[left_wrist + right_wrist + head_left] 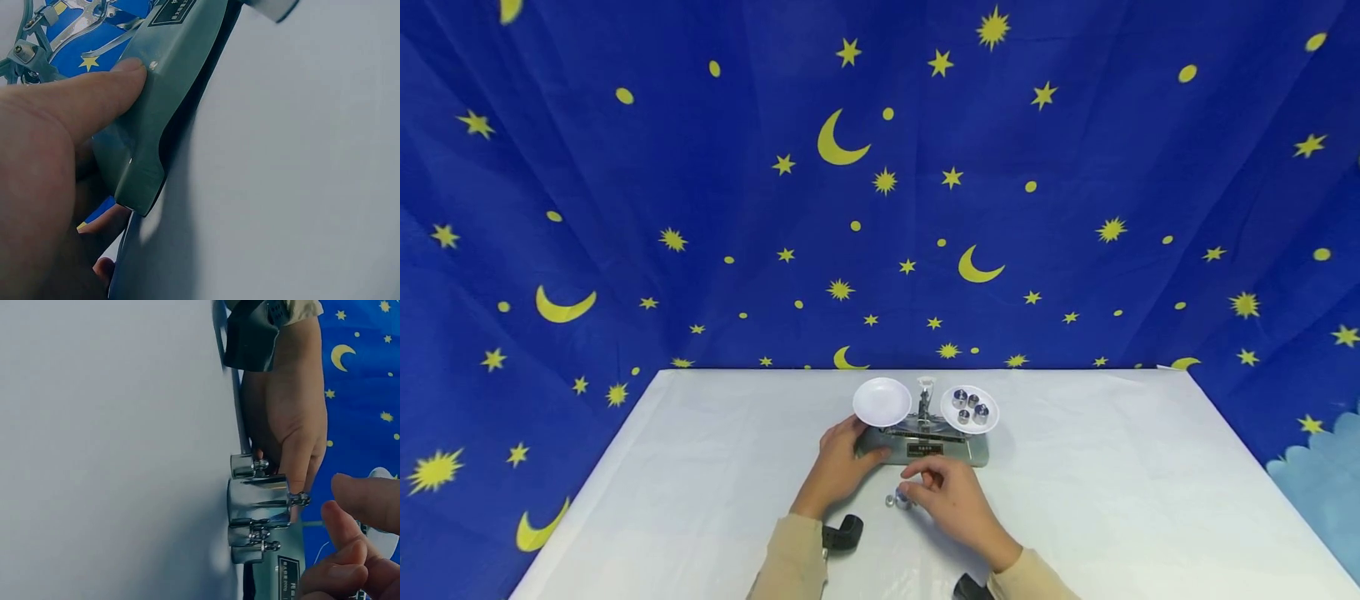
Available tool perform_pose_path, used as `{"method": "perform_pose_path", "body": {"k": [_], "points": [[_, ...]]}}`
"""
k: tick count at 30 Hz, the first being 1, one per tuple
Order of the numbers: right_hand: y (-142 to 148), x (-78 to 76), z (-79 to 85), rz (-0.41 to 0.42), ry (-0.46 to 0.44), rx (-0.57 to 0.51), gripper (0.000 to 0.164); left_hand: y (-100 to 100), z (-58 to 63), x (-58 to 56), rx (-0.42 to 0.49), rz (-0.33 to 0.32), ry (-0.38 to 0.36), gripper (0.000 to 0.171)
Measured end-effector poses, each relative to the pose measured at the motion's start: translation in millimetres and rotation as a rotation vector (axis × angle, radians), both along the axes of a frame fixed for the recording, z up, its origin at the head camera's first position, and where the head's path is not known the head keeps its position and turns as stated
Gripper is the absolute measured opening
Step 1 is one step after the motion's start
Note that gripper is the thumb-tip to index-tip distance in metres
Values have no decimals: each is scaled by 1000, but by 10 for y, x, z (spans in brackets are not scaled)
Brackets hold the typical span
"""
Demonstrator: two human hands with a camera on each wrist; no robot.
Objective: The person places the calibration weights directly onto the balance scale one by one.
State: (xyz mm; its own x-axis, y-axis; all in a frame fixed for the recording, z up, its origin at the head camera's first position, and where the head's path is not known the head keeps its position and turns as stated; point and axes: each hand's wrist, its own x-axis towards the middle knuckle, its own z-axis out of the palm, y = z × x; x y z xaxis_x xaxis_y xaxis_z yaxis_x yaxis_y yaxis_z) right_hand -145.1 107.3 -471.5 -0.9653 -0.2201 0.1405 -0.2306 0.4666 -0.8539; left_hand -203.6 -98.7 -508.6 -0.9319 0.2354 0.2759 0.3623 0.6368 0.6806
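A balance scale with a grey-green base stands near the table's back. My left hand grips the base's left end, its thumb on the front face and the other fingers behind. The left pan is bare; the right pan carries several metal weights. Before the base stands a large knobbed weight with smaller weights around it. My right hand hovers over them, thumb and index finger apart, close to the large weight's knob but not touching it.
A white cloth covers the table. Behind it hangs a blue curtain with yellow stars and moons. Black devices are strapped at both wrists, near the beige sleeves.
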Motion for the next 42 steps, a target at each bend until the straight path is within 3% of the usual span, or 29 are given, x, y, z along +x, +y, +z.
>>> {"method": "perform_pose_path", "body": {"k": [15,28,42], "points": [[58,-51,-127,83,-70,9,10,0,42,3,14,-12,-22,63],[70,-51,-135,94,-103,-18,10,3,45,7,11,0,-31,62],[81,-42,-130,100,-73,-3,9,-3,29,5,0,-8,-10,62]]}}
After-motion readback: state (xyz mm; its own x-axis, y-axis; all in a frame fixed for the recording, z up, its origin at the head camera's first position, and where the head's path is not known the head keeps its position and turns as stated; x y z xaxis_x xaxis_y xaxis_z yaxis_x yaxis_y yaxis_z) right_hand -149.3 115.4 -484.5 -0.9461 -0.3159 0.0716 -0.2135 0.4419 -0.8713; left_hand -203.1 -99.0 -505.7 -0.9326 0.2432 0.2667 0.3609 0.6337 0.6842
